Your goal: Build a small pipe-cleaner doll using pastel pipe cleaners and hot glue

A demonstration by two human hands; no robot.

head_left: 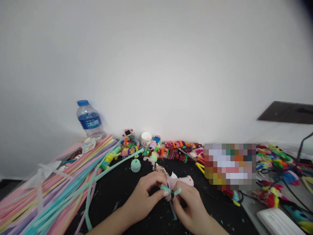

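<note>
My left hand (150,191) pinches a small mint-green fuzzy piece (166,188), which looks like pipe cleaner, between thumb and fingertips. My right hand (190,204) is closed at the piece's right side, where a pale mint end sticks out past the fingers. A small black bit sits between the two hands; its kind is unclear. Under and behind the hands lies a pink glue gun (187,180), partly hidden, its tip pointing away and a translucent glue stick (173,211) coming out at the near end. Beyond my left hand stands a mint-green coil (136,165) with a hole on top.
Long pastel pipe cleaners (73,182) are heaped at left, near a water bottle (90,120). Finished fuzzy figures (176,151) and a white cup (146,138) line the wall. At right are more figures (270,192), dark cables and a white device (278,222). The mat (144,223) is black.
</note>
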